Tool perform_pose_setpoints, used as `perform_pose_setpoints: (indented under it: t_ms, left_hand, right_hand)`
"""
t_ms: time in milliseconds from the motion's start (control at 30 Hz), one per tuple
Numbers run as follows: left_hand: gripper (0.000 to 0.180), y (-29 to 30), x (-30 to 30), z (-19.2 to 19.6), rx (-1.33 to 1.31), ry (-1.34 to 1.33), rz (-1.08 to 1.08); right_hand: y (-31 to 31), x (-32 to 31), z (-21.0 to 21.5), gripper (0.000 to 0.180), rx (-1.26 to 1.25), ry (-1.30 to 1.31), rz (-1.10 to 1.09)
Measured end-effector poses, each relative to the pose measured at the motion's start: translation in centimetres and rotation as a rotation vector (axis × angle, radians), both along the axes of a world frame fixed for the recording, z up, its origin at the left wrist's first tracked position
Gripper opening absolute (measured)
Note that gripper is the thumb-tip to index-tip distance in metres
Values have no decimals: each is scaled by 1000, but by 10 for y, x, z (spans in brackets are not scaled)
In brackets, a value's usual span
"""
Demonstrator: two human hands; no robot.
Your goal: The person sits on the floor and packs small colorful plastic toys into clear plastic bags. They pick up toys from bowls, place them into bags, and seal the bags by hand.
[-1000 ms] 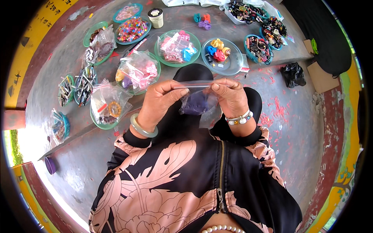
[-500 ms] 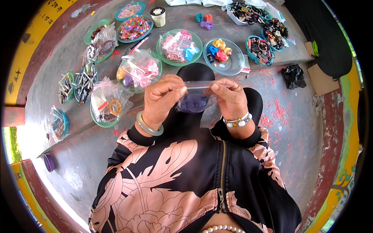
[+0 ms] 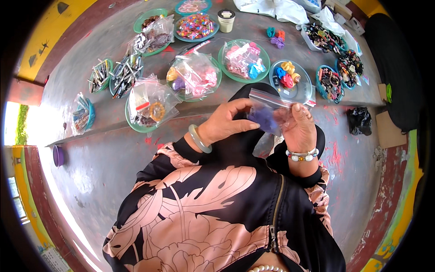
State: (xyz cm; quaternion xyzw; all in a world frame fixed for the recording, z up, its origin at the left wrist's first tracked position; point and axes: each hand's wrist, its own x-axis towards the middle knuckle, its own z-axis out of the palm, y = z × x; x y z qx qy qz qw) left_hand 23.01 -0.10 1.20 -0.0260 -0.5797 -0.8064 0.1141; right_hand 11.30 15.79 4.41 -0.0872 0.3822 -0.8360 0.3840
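Both-handed: left hand [image 3: 225, 124] and right hand [image 3: 300, 128] pinch a crinkly clear plastic zip bag [image 3: 271, 113] holding a soft purple piece [image 3: 264, 119].

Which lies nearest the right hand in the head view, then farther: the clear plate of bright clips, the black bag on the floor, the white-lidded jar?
1. Clear plate of bright clips, just above the right hand.
2. Black bag, off to its right on the floor.
3. White-lidded jar, far up the ledge, to the left.
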Motion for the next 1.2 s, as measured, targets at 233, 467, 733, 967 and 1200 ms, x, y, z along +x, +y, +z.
perform_pose_setpoints:
  t_ms: [233,467,733,967,1200]
  left_hand:
    - [19,-9,-1,-12,-110,57,73]
    - [17,11,-1,15,294,-19,64]
    - [11,6,-7,24,-551,231,308]
    - [4,-20,-12,39,-593,29,423]
    - [12,-83,-1,11,-44,-178,815]
  right_hand:
    - [-4,-4,6,9,-55,-146,-5]
    - [-4,-9,4,7,-85,-180,43]
    - [-2,-4,17,13,-75,-60,45]
    - [-8,-42,3,22,-37,10,-16]
    - [-28,-127,-34,21,373,183,67]
